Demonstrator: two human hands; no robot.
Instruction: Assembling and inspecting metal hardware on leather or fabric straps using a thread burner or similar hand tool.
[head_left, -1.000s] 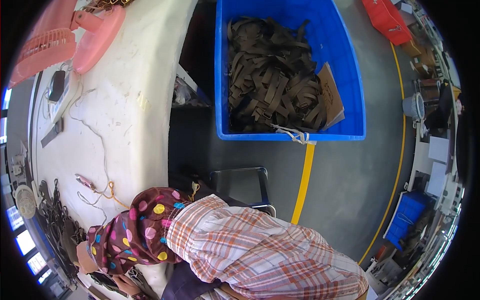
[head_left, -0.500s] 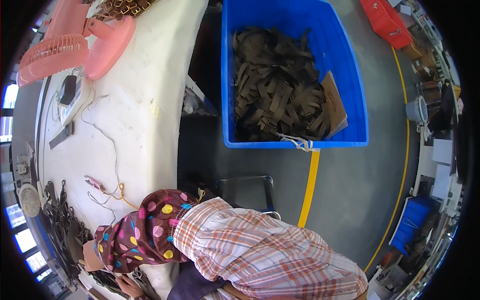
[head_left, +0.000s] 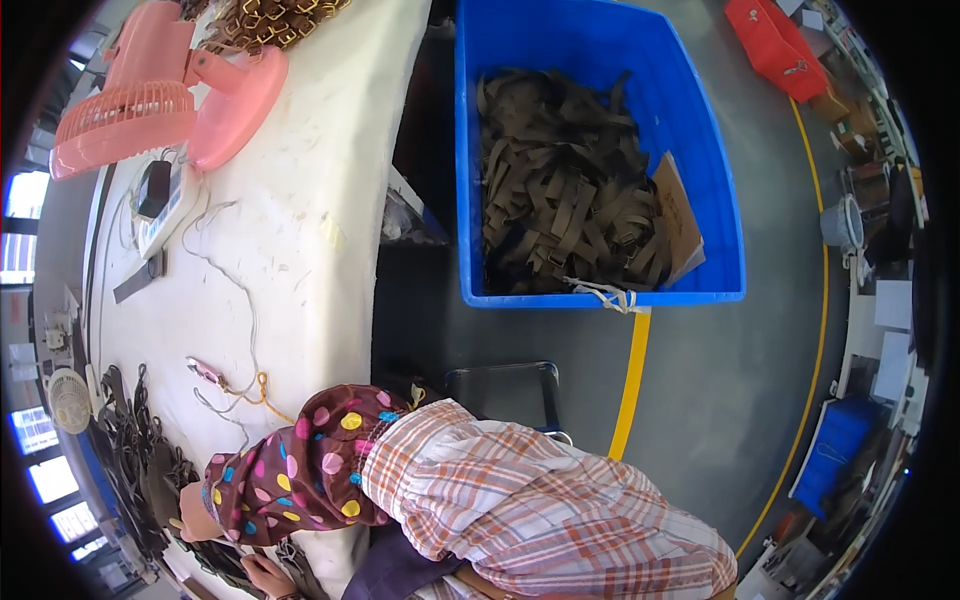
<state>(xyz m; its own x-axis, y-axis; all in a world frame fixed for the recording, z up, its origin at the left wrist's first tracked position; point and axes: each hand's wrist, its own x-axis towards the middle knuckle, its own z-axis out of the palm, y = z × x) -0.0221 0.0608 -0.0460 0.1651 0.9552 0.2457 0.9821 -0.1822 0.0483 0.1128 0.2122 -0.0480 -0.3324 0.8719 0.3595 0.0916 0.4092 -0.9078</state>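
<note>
Both the right hand and the left hand were at the lower left of the frame, beside dark webbing straps, which probably lay there for easy reach, though I could not tell whether either hand was grasping one or released.

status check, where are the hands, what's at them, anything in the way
Right hand, left hand beside dark straps; grips unclear. Spotted sleeve hides part of white table. Pink tool lies clear of both hands.
</note>
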